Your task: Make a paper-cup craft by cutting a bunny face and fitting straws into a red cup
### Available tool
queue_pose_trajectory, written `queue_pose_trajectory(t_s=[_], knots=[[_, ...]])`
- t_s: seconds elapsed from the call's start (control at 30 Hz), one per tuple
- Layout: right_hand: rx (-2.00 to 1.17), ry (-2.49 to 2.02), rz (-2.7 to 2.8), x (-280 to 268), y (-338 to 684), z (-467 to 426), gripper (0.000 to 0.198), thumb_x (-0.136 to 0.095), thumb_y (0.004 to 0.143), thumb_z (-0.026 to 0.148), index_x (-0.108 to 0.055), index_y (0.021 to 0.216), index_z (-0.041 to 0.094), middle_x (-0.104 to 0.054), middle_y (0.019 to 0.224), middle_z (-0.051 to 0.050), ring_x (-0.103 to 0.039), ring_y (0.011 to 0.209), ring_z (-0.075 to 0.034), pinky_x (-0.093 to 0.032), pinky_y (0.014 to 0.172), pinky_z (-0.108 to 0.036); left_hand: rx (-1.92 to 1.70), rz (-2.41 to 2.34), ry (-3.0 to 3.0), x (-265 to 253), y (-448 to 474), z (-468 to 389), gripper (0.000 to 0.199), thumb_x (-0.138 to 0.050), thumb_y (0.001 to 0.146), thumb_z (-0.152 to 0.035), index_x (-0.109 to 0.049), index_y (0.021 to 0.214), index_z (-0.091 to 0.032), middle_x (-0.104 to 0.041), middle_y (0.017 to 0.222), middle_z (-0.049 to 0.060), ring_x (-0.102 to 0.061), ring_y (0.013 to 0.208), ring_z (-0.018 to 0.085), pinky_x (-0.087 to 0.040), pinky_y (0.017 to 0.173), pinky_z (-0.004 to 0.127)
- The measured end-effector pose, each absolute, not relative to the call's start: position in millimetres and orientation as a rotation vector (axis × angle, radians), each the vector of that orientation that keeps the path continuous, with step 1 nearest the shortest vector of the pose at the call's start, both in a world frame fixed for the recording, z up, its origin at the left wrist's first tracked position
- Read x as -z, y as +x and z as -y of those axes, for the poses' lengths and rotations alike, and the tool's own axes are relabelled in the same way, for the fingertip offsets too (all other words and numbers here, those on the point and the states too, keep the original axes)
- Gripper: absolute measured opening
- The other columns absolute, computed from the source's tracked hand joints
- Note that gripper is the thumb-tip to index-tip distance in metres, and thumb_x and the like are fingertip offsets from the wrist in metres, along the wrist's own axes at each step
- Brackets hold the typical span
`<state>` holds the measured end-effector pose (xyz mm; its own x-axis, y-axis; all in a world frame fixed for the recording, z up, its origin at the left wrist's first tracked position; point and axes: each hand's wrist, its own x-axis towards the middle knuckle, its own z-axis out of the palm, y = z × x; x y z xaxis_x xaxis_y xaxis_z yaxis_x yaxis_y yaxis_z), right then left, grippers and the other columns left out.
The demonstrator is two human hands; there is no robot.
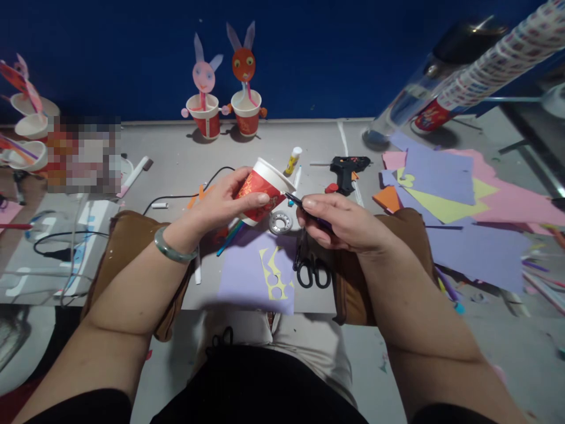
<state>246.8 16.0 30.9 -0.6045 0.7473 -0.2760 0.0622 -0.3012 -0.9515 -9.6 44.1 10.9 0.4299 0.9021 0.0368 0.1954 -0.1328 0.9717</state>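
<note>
My left hand point(238, 203) is wrapped round a red paper cup point(260, 188) with a white rim, tilted to the right above the table. In my right hand point(329, 221) is a slim black pen-like tool point(295, 199), pinched between thumb and fingers. Its tip meets the cup's side near the rim; its exact kind cannot be made out. Below the hands lie a tape roll point(280, 222), a lilac paper sheet point(238, 277) with a cut-out yellow scrap point(270, 277) on it, and black-handled scissors point(314, 274).
Behind the cup stand a glue stick point(293, 160) and two rabbit-headed paper cups point(206, 121). A black glue gun point(346, 171) lies to the right, near coloured paper sheets point(441, 176) and a clear bottle point(399, 106). On the left are a power strip point(86, 247) and a black cable point(176, 196).
</note>
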Motion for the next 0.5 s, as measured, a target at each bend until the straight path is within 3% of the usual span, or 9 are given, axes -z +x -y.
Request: queue_pose_trajectory(t_s=[0.5], knots=[[-2.052,-0.965,1.418,-29.2,246.6,-16.1,0.045,-0.065,0.094,0.060,-0.061,0.080,0.018,-0.048,0.041,0.009,-0.025,0.027,-0.002,-0.017,0.027,-0.015,-0.787,-0.876,1.556,-11.8,-6.9,-43.3,0.048,-0.077,0.081,-0.063,-0.065,0.095,-0.019,-0.067,0.083,0.003,-0.061,0.072,0.015,-0.047,0.062,0.025]])
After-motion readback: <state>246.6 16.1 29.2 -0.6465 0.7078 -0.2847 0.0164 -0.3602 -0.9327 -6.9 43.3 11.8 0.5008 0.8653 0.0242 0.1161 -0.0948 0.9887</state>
